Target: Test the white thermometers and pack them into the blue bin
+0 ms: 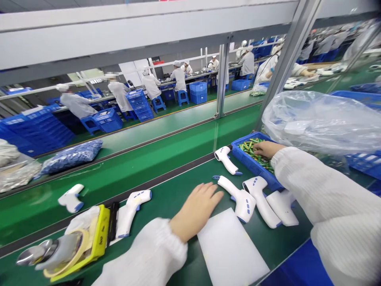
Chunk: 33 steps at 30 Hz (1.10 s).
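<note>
One thermometer (239,196) beside left hand (196,210), right hand (268,149) in green parts (253,153) (blue crate (253,169)).

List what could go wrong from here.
The right hand rests on heaped green parts in the blue crate; rummaging could spill some over the rim. The left hand is at a white thermometer lying against another; a push could scuff them. The right sleeve hangs over a white shell and could drag it.

A factory assembly floor, with green conveyor belts (125,174), white-suited workers (151,85), and stacked blue crates (38,133).
</note>
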Each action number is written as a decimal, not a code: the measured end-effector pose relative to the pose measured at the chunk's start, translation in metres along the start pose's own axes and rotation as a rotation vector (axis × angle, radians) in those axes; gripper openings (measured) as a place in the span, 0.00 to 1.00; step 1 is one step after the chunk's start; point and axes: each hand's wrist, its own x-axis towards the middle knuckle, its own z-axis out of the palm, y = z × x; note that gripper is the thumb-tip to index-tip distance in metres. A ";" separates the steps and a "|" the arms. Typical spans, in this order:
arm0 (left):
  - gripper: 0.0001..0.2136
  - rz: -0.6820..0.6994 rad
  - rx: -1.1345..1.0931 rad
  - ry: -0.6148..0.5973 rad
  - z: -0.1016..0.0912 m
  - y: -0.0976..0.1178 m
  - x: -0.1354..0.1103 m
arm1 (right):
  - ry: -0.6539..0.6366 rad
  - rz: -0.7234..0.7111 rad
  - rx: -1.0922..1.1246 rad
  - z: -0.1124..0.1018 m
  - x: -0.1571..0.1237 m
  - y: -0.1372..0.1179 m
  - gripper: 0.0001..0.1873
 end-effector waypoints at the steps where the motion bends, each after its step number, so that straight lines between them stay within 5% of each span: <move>1: 0.22 0.106 0.004 0.037 0.010 0.002 0.027 | -0.065 0.000 0.044 -0.003 -0.002 0.001 0.09; 4: 0.22 0.270 -0.084 0.046 0.046 0.001 0.085 | -0.188 0.030 0.229 -0.012 -0.012 0.000 0.06; 8: 0.18 0.350 -0.199 0.033 0.060 -0.017 0.097 | -0.243 0.038 0.521 -0.030 -0.028 -0.018 0.09; 11: 0.20 0.249 -0.319 0.159 0.038 -0.033 0.069 | -0.274 -0.019 0.725 -0.045 -0.040 -0.047 0.10; 15: 0.30 -0.130 -0.890 0.589 -0.011 -0.047 0.014 | -0.338 -0.148 0.939 -0.059 -0.063 -0.106 0.16; 19: 0.45 -0.301 -1.408 0.888 -0.057 -0.056 -0.031 | -0.419 -0.492 1.069 -0.059 -0.101 -0.177 0.19; 23: 0.38 -0.318 -1.559 1.008 -0.086 -0.064 -0.056 | -0.534 -0.884 0.979 -0.059 -0.148 -0.233 0.19; 27: 0.33 -0.319 -1.688 1.016 -0.095 -0.063 -0.066 | -0.534 -1.185 0.854 -0.060 -0.183 -0.259 0.18; 33: 0.31 -0.409 -1.772 1.018 -0.099 -0.058 -0.070 | -0.315 -1.251 0.627 -0.059 -0.198 -0.262 0.18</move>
